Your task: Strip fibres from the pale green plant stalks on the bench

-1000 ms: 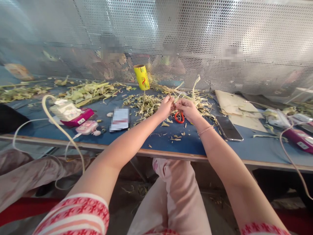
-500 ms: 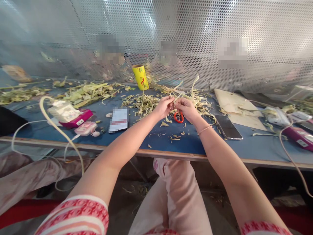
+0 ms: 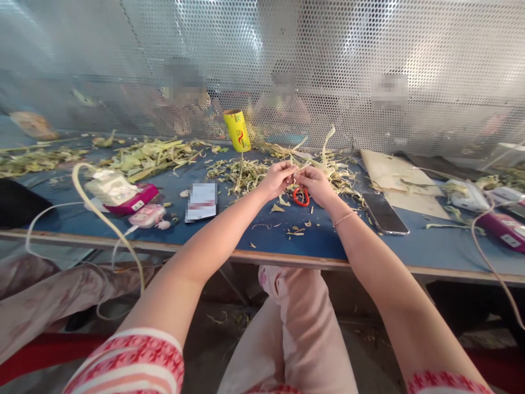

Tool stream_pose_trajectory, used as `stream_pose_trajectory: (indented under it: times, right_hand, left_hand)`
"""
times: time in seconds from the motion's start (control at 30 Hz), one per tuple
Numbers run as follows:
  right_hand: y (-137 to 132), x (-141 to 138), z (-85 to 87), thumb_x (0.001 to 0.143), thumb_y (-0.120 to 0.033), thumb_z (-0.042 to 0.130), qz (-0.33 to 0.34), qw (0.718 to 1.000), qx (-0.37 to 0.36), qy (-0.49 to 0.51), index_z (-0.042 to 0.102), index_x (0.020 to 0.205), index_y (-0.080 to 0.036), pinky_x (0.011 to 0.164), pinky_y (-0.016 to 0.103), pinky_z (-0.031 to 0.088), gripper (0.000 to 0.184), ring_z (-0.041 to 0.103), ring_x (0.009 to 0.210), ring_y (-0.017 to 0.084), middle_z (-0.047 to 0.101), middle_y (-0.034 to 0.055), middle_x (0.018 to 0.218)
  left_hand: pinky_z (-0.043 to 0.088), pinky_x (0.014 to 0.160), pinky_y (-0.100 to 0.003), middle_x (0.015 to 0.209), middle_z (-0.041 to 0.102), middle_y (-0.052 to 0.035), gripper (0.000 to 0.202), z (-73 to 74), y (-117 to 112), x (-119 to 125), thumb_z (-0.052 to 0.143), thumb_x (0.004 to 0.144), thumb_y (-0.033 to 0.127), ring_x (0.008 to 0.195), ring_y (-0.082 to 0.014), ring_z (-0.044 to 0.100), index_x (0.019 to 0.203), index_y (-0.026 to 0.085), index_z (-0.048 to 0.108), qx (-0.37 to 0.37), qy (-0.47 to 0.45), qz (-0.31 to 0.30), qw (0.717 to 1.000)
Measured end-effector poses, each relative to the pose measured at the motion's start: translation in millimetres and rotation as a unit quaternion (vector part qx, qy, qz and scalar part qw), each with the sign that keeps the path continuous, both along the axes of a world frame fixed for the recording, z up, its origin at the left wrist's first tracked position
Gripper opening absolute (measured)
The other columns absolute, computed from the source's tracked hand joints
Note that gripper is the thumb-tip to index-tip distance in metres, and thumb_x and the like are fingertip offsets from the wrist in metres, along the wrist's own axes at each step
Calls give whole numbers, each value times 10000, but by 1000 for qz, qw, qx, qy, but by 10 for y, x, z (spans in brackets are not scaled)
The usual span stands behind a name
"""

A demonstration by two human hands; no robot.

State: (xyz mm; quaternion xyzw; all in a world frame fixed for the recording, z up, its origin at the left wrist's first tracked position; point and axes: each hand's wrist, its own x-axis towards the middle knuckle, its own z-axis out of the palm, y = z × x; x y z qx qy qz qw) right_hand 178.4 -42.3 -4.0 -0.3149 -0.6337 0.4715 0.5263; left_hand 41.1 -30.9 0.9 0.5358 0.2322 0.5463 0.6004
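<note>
Over the pile of pale green and yellowish plant strips, my left hand and my right hand meet with fingertips pinched. Between them is a thin plant strip, mostly covered by the fingers. Just under the right fingers a red loop handle shows, like that of scissors; the rest of it is hidden. Small trimmed scraps lie on the blue tabletop in front of the hands.
A yellow cardboard tube stands on a thin stick behind the pile. Phones lie left and right. Magenta power strips with cables sit at the left and far right. A perforated metal panel rises behind; flattened cardboard lies at right.
The view has shifted very slightly. Both hands stay pinched together over the pile, with only a small change at the fingertips.
</note>
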Motion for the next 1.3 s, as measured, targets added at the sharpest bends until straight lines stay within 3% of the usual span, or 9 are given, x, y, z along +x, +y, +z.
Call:
stream_pose_trajectory:
  times: [0.33, 0.57, 0.77, 0.87, 0.97, 1.1, 1.3]
  right_hand:
    - [-21, -4, 46, 646, -410, 745, 23, 1000, -5, 10, 557, 705, -185, 505, 225, 319, 300, 428, 512, 66, 523, -46, 564]
    - [-54, 49, 113, 602, -407, 786, 81, 997, 0, 13, 546, 700, -186, 530, 232, 332, 341, 435, 560, 75, 493, -46, 606]
    - [-131, 85, 161, 623, -422, 787, 127, 992, -16, -10, 543, 720, -187, 516, 229, 324, 352, 410, 540, 73, 488, -43, 593]
    - [-93, 63, 137, 632, -424, 776, 95, 995, -32, -9, 539, 712, -188, 500, 225, 318, 344, 411, 528, 73, 492, -41, 581]
    - [-15, 53, 103, 664, -389, 744, 12, 999, -39, 12, 522, 680, -190, 475, 210, 292, 299, 385, 499, 64, 455, -53, 538]
    - [61, 94, 87, 708, -304, 680, -57, 996, -54, 30, 501, 645, -194, 458, 201, 282, 220, 358, 476, 58, 394, -61, 510]
    - [94, 99, 69, 721, -201, 599, -89, 993, -74, 37, 524, 678, -185, 469, 190, 305, 87, 390, 473, 56, 420, -61, 507]
  left_hand:
    - [363, 483, -177, 450, 364, 70, 316, 123, -112, 36, 546, 875, 142, 405, -44, 398, 582, 159, 429, -79, -39, 27, 996]
    - [397, 499, -159, 411, 275, 96, 235, 157, -136, -2, 565, 856, 140, 385, -41, 387, 643, 161, 467, -79, -37, -15, 996]
    - [417, 513, -172, 445, 311, 90, 233, 161, -122, -68, 652, 803, 184, 417, -45, 438, 640, 163, 486, -71, -7, -58, 996]
    - [378, 475, -168, 421, 298, 86, 261, 145, -74, -80, 617, 827, 171, 389, -40, 389, 604, 157, 483, -68, -15, -63, 996]
    - [377, 472, -167, 450, 429, 50, 229, 128, -12, -110, 538, 872, 157, 410, -36, 419, 646, 131, 562, -65, -24, -32, 997]
    - [486, 603, -202, 635, 641, -29, 128, 105, 44, -162, 533, 857, 123, 552, -63, 580, 844, 97, 658, -81, 1, -1, 997]
    - [531, 730, -256, 767, 718, -33, 201, 80, 20, -138, 598, 737, 9, 660, -86, 657, 892, 124, 653, -46, 17, -10, 999]
